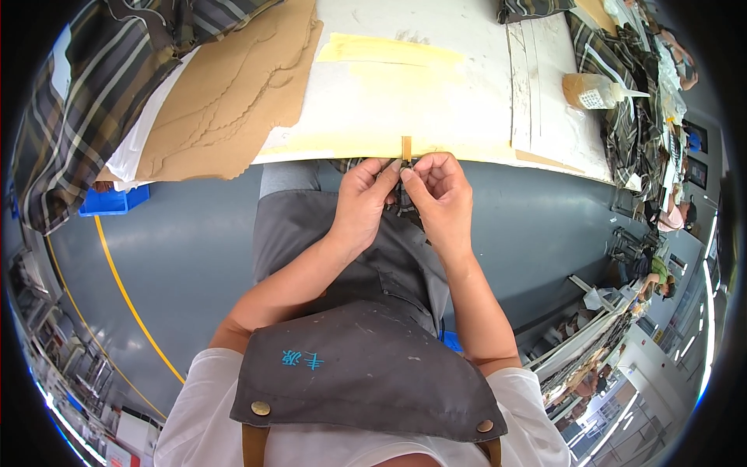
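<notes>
Both hands meet at the table edge. Left hand and right hand fingers pinch plaid fabric shut between them. A thin tan strip stands just above the fingertips.

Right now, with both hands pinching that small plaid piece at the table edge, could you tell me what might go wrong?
1. The left hand and right hand grip the plaid fabric piece only by fingertips, so it could slip into the lap.
2. The narrow tan strip pokes over the table edge beside the fingers and could be knocked off.
3. The glue bottle lies on its side and might leak.
</notes>
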Demonstrator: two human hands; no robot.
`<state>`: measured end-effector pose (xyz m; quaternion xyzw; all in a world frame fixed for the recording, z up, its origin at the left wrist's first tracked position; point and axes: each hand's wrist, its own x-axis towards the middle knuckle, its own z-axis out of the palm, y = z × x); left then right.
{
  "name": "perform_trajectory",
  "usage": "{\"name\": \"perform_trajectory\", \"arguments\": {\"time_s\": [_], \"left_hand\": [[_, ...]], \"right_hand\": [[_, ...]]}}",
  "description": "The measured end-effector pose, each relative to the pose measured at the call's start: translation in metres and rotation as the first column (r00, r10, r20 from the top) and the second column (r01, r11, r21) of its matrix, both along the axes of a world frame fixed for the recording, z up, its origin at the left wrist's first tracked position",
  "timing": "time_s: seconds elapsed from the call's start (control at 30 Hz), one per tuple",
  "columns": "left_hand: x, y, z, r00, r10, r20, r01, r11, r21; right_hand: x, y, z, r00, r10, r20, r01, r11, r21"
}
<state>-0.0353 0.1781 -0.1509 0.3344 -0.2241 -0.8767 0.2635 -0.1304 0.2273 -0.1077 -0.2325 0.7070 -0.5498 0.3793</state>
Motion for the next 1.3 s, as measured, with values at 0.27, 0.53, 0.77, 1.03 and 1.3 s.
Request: {"name": "perform_trajectory", "arguments": {"time_s": [0.27,0.53,0.77,1.03,1.3], "left_hand": [[-0.001,0.000,0.001,1.000,0.012,0.006,-0.012,1.000,0.008],[0.001,-0.001,0.002,1.000,-0.007,0.016,0.007,1.000,-0.004],[-0.002,-0.001,0.005,1.000,-0.007,0.014,0.007,1.000,0.004],[-0.002,-0.001,0.002,1.000,0.001,0.000,-0.001,1.000,-0.002],[-0.001,-0.002,0.003,1.000,-0.015,-0.011,0.014,1.000,-0.009]], "right_hand": [[-0.003,-0.002,0.013,0.985,-0.079,0.154,0.061,0.991,0.121],[0.000,-0.003,0.009,0.994,-0.089,0.062,0.085,0.994,0.075],[0.000,-0.001,0.008,0.991,-0.088,-0.099,0.097,0.992,0.085],[-0.023,-0.004,0.032,0.565,0.374,-0.735,-0.387,0.907,0.164],[-0.039,-0.017,0.038,0.168,0.421,-0.892,-0.545,0.793,0.271]]}}
